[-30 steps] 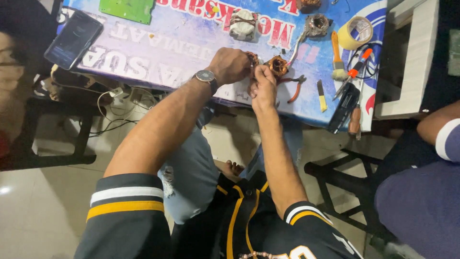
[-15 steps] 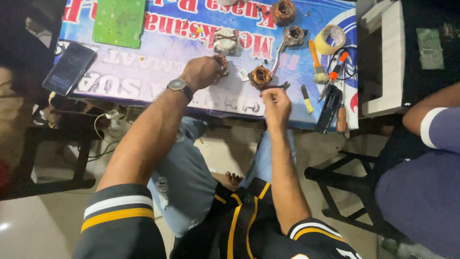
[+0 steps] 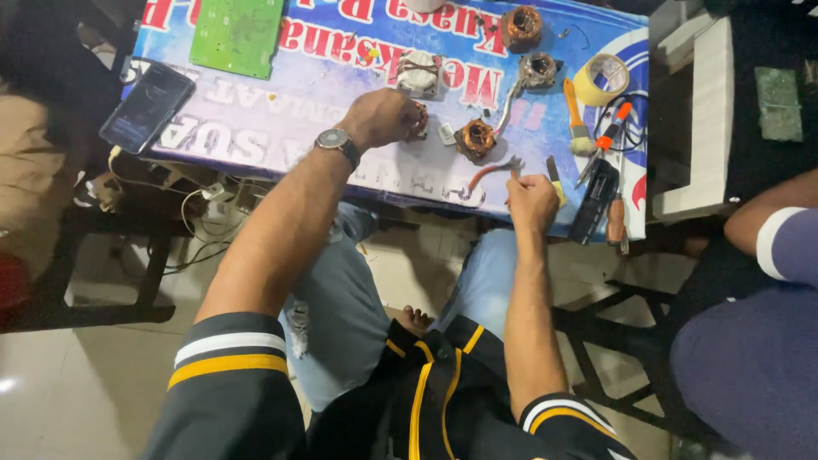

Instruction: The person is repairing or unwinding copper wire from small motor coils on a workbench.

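Left hand (image 3: 385, 117): fingers closed on one small coil (image 3: 420, 117) on the table (image 3: 281, 111). Right hand (image 3: 530, 198): fingers clamped on one pair of pliers (image 3: 494, 170). Three copper coils beyond: nearest (image 3: 475, 138), two (image 3: 539, 70) farther (image 3: 520, 25).

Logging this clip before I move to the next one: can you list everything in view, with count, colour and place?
Table: 1, covered by a blue printed banner, top of view.
Circuit board: 1, green, far left of table.
Phone: 1, dark, left edge of table.
Copper coils: 3 seen, copper-brown, centre and far side.
White transformer block: 1, white, far centre.
Tape roll: 1, yellowish, right side.
Brush: 1, orange handle, beside the tape.
Pliers: 1, red handles, near edge.
Other person's arm: 1, purple sleeve, right edge.
Left hand: on a small part, hidden; wristwatch on that wrist.
Right hand: at the pliers' handle end.
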